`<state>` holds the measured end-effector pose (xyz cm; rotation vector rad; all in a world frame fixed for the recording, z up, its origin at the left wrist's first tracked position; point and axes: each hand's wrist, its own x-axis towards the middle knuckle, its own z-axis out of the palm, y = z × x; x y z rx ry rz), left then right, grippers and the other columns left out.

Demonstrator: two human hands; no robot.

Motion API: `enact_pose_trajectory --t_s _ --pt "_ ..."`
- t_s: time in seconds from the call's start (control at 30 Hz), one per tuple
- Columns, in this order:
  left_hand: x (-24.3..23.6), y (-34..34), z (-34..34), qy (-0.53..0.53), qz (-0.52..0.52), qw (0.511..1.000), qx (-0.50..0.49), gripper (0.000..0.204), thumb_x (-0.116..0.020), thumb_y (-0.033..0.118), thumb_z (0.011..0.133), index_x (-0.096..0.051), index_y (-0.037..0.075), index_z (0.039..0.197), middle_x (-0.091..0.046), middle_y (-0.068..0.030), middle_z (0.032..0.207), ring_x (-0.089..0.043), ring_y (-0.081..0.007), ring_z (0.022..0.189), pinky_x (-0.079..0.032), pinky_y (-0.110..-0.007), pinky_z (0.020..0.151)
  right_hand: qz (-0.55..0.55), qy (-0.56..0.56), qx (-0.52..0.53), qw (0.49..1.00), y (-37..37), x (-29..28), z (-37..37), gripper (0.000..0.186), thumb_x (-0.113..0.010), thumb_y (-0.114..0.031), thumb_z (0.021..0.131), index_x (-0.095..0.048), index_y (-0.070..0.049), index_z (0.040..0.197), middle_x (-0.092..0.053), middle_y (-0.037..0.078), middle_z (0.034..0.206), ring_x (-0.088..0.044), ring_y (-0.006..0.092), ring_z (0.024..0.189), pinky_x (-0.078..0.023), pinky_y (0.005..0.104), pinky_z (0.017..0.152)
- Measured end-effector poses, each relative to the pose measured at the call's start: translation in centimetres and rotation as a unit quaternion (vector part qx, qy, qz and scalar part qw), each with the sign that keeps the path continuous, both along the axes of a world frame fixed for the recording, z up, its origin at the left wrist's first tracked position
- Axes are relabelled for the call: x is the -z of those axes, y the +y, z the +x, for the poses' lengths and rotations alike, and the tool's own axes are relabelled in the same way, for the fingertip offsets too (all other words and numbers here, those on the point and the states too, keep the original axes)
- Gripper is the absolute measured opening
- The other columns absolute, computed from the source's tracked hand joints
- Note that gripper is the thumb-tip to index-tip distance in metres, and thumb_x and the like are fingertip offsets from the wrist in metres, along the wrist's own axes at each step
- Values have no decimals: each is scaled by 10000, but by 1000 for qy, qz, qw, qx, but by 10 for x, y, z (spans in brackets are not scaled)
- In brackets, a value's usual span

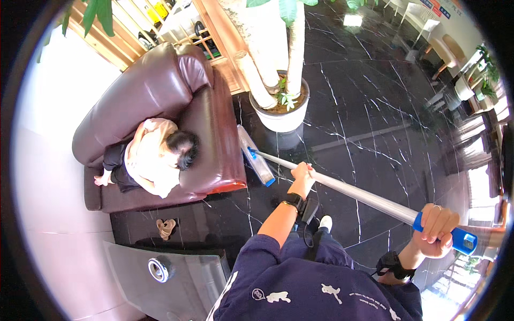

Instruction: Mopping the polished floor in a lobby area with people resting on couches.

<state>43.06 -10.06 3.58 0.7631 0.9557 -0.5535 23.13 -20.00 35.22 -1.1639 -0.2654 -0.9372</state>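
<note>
Grasping flat mop (360, 196) mid-pole with left hand (303, 178), at blue end with right hand (436, 230), both wrapped round | mop head (258, 158) on dark floor (369, 152), hemmed in by maroon sofa (126, 101) at left, white planter (281, 119) at far right | seated person (152, 155) on sofa | sandals (166, 229), grey table (198, 273) at near left

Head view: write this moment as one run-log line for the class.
left hand: grips mop pole | right hand: grips blue handle | mop head: on dark floor, beside sofa

A white-printed navy shirt (308, 281), black wristbands (394, 264) and a white shoe (325, 222) are worn.
</note>
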Motion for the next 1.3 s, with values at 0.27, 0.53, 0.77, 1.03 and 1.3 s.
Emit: enact_pose_trajectory --t_s 0.27,0.53,0.77,1.03,1.3 --pt "10 -12 9 14 48 998 26 100 -338 -47 644 -386 -23 728 -422 -93 533 -410 -144 402 -327 -247 365 50 13 23 998 -15 21 -3 293 -558 -215 706 -341 -117 535 -381 -15 417 -362 82 391 -283 238 473" --pt "90 28 69 -66 76 988 114 108 -347 -36 617 -406 17 544 -399 -71 481 -370 -131 362 -272 -228 303 59 51 77 994 34 50 23 290 -573 -218 680 -355 -103 527 -387 -4 432 -367 106 391 -274 263 492" --pt "110 48 118 -43 62 977 199 132 -373 -35 618 -405 26 506 -387 -62 464 -377 -123 357 -260 -206 283 53 84 77 992 60 55 47 263 -587 -210 674 -392 -95 541 -431 5 456 -415 122 428 -300 268 524" --pt "82 90 132 -660 335 516 433 108 -445 -4 645 -405 56 565 -388 -39 497 -393 -150 423 -306 -249 361 -2 71 79 994 89 68 66 182 -576 -151 675 -443 -82 573 -488 15 496 -469 134 458 -334 278 525" --pt "46 52 127 -29 90 961 259 126 -343 -27 652 -454 0 599 -446 -105 528 -437 -172 416 -292 -226 289 -57 133 92 985 101 42 65 275 -547 -251 705 -351 -113 570 -371 -24 454 -360 90 431 -262 254 532"
